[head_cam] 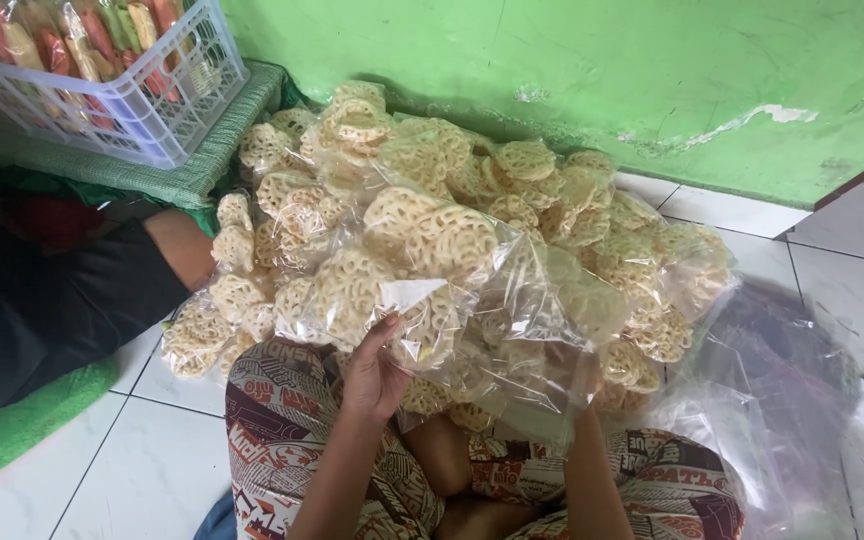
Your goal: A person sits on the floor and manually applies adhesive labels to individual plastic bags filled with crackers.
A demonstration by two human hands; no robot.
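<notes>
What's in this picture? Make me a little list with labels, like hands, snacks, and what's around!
left hand: left hand pinches the top of a clear bag of crackers
right hand: right hand is hidden behind the same bag
snacks: pile of bagged lacy round crackers on the floor
around: white basket of colourful packets, green wall, white tiled floor, empty plastic bags

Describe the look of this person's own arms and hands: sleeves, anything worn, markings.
Both forearms are bare: no sleeves, gloves, watch or bracelets show. The left hand shows no ring or marking. The right hand is blurred behind clear plastic, so rings cannot be ruled out there.
</notes>
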